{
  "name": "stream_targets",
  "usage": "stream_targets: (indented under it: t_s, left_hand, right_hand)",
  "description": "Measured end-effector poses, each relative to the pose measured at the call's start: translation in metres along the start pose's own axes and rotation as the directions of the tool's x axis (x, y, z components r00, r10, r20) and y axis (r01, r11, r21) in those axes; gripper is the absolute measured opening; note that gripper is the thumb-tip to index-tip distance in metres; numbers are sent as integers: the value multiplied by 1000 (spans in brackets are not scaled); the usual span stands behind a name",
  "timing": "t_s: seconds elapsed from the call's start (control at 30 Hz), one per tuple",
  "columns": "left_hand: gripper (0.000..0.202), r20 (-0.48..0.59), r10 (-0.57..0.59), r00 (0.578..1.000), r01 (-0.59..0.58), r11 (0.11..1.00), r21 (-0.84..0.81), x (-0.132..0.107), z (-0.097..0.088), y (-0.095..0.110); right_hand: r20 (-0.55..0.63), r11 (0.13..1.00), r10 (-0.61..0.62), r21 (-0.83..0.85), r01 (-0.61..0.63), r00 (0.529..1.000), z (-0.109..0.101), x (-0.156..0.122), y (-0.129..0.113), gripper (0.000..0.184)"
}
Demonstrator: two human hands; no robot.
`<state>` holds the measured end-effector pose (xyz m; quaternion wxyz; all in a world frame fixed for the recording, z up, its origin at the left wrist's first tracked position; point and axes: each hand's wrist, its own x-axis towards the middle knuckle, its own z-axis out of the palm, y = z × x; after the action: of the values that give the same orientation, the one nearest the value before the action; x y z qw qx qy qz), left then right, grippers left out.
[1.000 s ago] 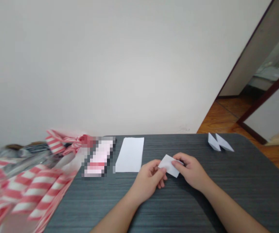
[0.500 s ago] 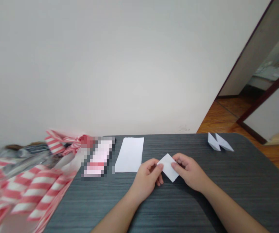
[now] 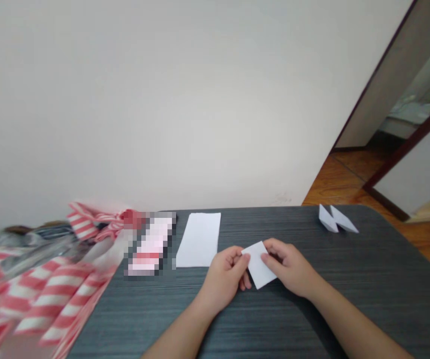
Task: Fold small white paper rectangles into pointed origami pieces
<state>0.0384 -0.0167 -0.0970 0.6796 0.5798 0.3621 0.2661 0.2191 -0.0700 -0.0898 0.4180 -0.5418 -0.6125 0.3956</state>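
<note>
A small folded white paper [image 3: 259, 265] is held just above the dark grey table [image 3: 368, 279] between both my hands. My left hand [image 3: 225, 278] pinches its upper left corner with thumb and forefinger. My right hand [image 3: 289, 267] grips its right edge, fingers curled over it. A flat white paper strip [image 3: 199, 239] lies on the table just left of my left hand.
A folded white paper shape [image 3: 336, 219] rests at the table's far right corner. A pink and white blurred packet [image 3: 149, 245] lies left of the strip. Red-and-white striped plastic bags [image 3: 43, 289] crowd the left side. A plain wall stands behind; a doorway and wooden floor are at the right.
The small paper has turned in my fingers, from lying wide to standing more on end, and has come slightly lower and nearer. Both hands stayed in nearly the same place.
</note>
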Motion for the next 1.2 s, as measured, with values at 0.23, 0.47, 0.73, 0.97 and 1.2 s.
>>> stream_targets:
  t_s: [0.23, 0.47, 0.73, 0.97, 1.2]
  left_hand:
    - [32, 3, -17, 1000, 17, 997, -73, 0, 1, 2]
    - [30, -12, -16, 1000, 14, 989, -147, 2, 1, -1]
    - [30, 30, 19, 999, -12, 972, -234, 1, -1, -2]
    - [33, 6, 22, 1000, -21, 984, -178, 2, 0, -4]
    - [32, -1, 15, 1000, -15, 988, -152, 2, 1, 0]
  right_hand:
    - [-18, 991, -85, -104, 82, 996, -3, 0, -7, 27]
    - [121, 948, -239, -187, 258, 964, -8, 0, -10, 31]
    - [155, 924, -270, -234, 301, 950, -9, -1, -8, 31]
    - [172, 908, -298, -252, 335, 939, -8, 0, -7, 31]
    - [97, 935, -239, -244, 256, 966, -7, -2, -4, 31]
